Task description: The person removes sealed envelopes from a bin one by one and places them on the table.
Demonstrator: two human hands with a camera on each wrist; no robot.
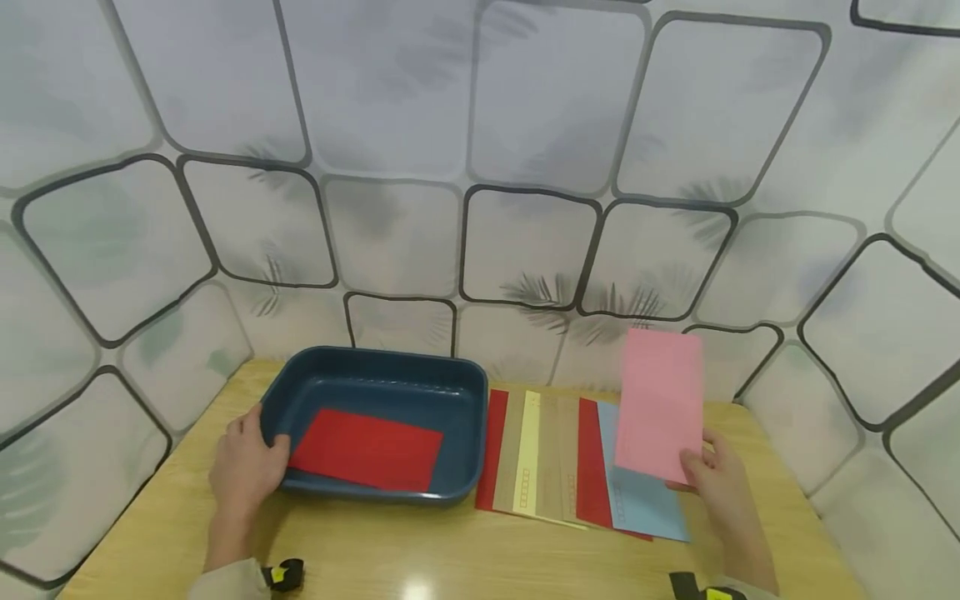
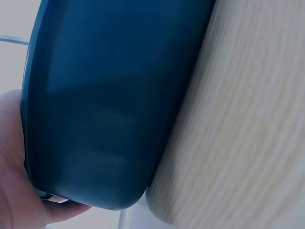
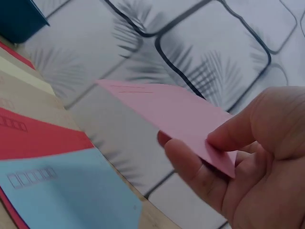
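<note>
My left hand [image 1: 249, 462] grips the left rim of a dark blue tray [image 1: 474, 450], thumb over the edge; in the left wrist view the tray's outer wall [image 2: 109, 105] fills much of the picture. A red envelope [image 1: 367, 450] lies flat inside the tray. Between thumb and fingers, my right hand [image 1: 716, 483] pinches a pink envelope [image 1: 660, 404] by its lower right corner, raised above the table. Below it, a light blue envelope [image 1: 648, 504] tops the right end of an overlapping row. The right wrist view shows the pink envelope [image 3: 176, 107] nearly edge-on.
Right of the tray, red, tan and pale yellow envelopes [image 1: 528, 450] lie fanned out, with another red envelope [image 1: 592, 467] beside the light blue one. They rest on a wooden table [image 1: 390, 546]. A patterned fabric wall [image 1: 532, 242] rises behind and at both sides.
</note>
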